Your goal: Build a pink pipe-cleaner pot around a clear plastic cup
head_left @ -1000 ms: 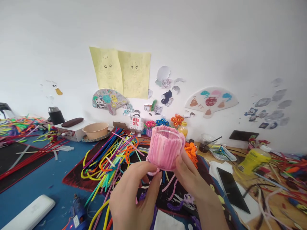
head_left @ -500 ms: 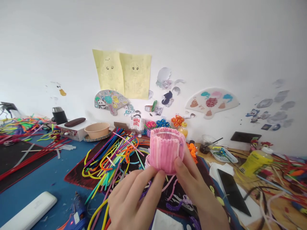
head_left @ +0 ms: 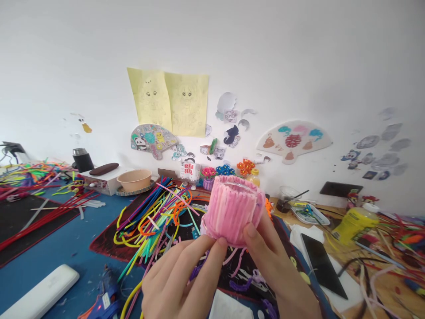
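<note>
I hold up a small glass cup covered in pink pipe cleaners [head_left: 232, 208] in front of me, tilted a little to the right. My left hand [head_left: 179, 279] pinches its lower left edge with thumb and fingers. My right hand [head_left: 275, 261] grips its lower right side, thumb on the pink wall. A pile of loose coloured pipe cleaners [head_left: 156, 212] lies on the dark mat just behind and left of the cup.
A blue glue gun [head_left: 106, 299] and a white case [head_left: 40, 292] lie at the lower left. A beige bowl [head_left: 134, 179], a yellow bottle [head_left: 353, 223], a black tablet [head_left: 320, 263] and a cluttered tray [head_left: 308, 212] sit around. Paper drawings hang on the wall [head_left: 265, 66].
The pink cup has tipped slightly to the right and grown closer in my hands. My fingers have shifted along its lower edge.
</note>
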`<state>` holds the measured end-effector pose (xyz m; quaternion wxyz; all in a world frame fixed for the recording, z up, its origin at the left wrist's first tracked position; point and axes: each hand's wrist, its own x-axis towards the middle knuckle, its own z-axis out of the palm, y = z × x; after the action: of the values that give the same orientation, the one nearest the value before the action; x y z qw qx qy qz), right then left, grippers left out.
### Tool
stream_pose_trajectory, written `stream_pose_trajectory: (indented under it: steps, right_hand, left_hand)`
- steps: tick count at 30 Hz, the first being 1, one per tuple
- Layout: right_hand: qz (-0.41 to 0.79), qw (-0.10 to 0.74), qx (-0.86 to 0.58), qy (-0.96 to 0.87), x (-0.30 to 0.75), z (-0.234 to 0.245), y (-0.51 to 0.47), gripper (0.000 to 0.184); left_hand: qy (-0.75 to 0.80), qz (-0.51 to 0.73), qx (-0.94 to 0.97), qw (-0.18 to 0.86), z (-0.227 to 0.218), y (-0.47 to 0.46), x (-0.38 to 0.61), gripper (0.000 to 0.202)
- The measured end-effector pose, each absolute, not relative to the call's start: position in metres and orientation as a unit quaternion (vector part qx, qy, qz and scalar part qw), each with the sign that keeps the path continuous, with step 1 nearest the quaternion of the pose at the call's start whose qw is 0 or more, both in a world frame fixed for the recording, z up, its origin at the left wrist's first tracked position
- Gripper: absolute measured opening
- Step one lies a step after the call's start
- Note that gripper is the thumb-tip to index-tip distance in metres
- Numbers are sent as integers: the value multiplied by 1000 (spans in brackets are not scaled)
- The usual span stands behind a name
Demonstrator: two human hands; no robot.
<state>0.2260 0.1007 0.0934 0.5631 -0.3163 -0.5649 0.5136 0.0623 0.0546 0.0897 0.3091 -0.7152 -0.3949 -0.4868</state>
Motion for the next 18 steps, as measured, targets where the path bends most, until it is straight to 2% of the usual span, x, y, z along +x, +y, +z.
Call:
stream_pose_trajectory:
  steps: [5,13,18]
  right_hand:
    - [484,568,-338,-574,227,93,100,76]
    - [498,543,-352,-577,231,95,97,86]
    - [496,532,-370,-578,231,100,94,91]
  left_hand:
    - [-394,-481,-719,311,92,53,62,26]
    - [-402,-496,-711,294,92,50,67,30]
    - [-389,-531,-682,319,91,52,72,31]
